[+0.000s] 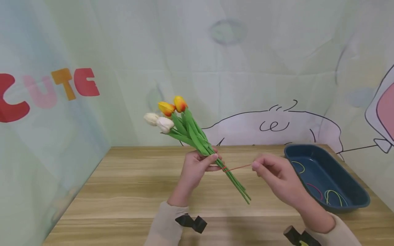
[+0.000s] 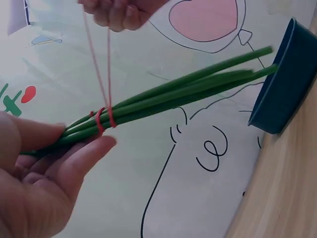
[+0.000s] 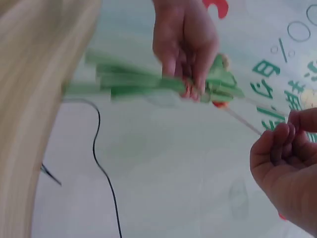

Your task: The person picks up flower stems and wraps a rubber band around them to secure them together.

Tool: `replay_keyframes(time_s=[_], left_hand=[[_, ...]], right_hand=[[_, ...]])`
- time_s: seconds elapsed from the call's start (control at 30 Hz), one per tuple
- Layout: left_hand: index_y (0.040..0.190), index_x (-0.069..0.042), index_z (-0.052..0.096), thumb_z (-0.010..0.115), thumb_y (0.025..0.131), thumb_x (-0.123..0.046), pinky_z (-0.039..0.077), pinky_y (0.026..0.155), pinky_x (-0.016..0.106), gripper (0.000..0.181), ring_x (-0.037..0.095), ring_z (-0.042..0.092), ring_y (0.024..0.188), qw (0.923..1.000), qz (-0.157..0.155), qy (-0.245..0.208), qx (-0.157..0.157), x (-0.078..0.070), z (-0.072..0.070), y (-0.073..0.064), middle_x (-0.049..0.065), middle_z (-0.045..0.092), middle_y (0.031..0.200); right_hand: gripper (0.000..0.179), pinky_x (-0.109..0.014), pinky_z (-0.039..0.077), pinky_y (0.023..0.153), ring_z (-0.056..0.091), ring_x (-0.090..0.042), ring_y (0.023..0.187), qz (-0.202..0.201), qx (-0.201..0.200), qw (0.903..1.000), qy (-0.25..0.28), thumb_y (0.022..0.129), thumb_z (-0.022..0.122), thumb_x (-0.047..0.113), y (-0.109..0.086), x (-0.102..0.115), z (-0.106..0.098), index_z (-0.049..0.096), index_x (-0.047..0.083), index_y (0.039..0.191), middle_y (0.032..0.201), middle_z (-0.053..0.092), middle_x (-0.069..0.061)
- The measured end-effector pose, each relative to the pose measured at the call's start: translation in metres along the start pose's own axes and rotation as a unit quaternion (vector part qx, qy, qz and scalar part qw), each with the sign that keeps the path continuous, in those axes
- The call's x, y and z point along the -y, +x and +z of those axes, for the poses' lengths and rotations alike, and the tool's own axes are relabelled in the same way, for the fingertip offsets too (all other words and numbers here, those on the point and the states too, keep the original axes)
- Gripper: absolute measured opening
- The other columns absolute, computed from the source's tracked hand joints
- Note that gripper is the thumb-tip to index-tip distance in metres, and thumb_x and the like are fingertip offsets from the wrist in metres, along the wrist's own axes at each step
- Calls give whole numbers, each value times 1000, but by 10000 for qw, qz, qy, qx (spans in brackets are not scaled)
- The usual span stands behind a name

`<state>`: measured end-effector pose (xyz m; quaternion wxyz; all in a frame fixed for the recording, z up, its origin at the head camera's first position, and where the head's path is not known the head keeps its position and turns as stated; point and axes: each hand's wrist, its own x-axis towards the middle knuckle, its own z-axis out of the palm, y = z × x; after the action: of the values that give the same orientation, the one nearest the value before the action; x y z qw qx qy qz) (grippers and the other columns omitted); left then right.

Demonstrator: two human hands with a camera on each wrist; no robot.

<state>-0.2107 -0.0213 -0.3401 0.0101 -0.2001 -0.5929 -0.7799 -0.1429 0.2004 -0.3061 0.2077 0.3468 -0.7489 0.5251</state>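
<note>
A bunch of artificial tulips point(image 1: 191, 131), with white and orange-yellow heads, leans up to the left above the table. My left hand point(image 1: 197, 165) grips its green stems, thumb in front. Around the stems point(image 2: 163, 99), just past the left fingertips, a red rubber band point(image 2: 101, 119) is wound. Its free loop stretches as two taut strands to my right hand point(image 1: 278, 174), which pinches the end between thumb and fingers. In the right wrist view the stems are blurred, and the right hand point(image 3: 290, 168) holds the band away from them.
To the right on the wooden table point(image 1: 123, 191) stands a dark blue tray point(image 1: 320, 171) with several loose rubber bands, among them a yellow-green one point(image 1: 335, 196) and a pinkish-red one point(image 1: 315, 191). A printed cloth backdrop point(image 1: 154, 41) rises behind the table.
</note>
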Motion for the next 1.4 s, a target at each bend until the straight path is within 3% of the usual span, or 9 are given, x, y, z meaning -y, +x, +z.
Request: replay_keyframes(time_s=[0.17,0.33,0.57,0.77,0.93,1.03,1.17,1.3,1.4], left_hand=[[99,14,55,53,93,7,63,70,37,10,14,70,77,9945,-176,-368,962,-7,-3,-3,2,67,82],[93,-2,61,47,92,9,63,69,33,18,16,70,76,9751,-207,-1369,1732,-12,-5,-5,5,67,83],[97,-7,63,48,96,3,62,69,26,19,14,69,78,9559,-346,-2155,1965,-13,-9,-7,3,66,86],[97,-7,62,42,99,3,61,74,26,23,14,70,80,9557,-408,-2588,1345,-15,-7,-7,3,66,87],[93,-8,61,35,100,6,61,79,27,30,15,70,80,9601,-366,-2747,380,-15,-1,-4,5,67,86],[91,-8,61,39,99,7,60,81,30,28,16,71,81,9629,-189,-2689,-139,-12,4,-3,5,68,86],[92,-5,62,46,97,7,61,78,31,20,18,71,81,9728,279,-2216,-622,-7,8,-3,6,69,84],[97,7,60,53,94,8,62,71,30,7,18,71,79,9808,748,-1467,-1047,-4,10,-3,8,70,83],[99,17,57,57,91,9,62,68,31,11,17,71,78,9846,918,-839,-1226,-4,10,-3,14,70,84]], right_hand=[[26,-25,39,50,45,-12,70,-369,20,9992,131,90,50,-17,5,-13,-19,60,7,85,78,51,-2],[23,-23,44,58,47,-12,74,-384,328,9984,264,93,48,-14,3,-28,-22,58,5,84,80,50,-3],[21,-22,49,62,50,-14,75,70,562,9970,536,94,47,-11,-5,-45,3,57,4,83,80,52,-7],[17,-23,52,68,53,-13,77,703,863,9865,1198,97,45,-5,-13,-56,34,58,-1,87,84,57,5],[16,-23,52,72,55,-12,79,1372,633,9849,844,100,46,7,-20,-50,58,58,1,92,83,58,1],[16,-23,52,72,56,-10,79,1631,312,9834,731,101,48,11,-26,-44,73,59,3,92,82,58,-3],[15,-24,54,69,58,-10,76,1271,-42,9883,845,99,51,4,-31,-39,86,61,1,88,79,59,-10],[17,-25,54,66,57,-11,75,1086,22,9915,723,98,51,3,-32,-29,85,62,7,86,78,59,-10],[17,-24,53,62,55,-11,74,935,124,9946,442,97,53,2,-30,-20,74,62,11,86,79,58,-5]])
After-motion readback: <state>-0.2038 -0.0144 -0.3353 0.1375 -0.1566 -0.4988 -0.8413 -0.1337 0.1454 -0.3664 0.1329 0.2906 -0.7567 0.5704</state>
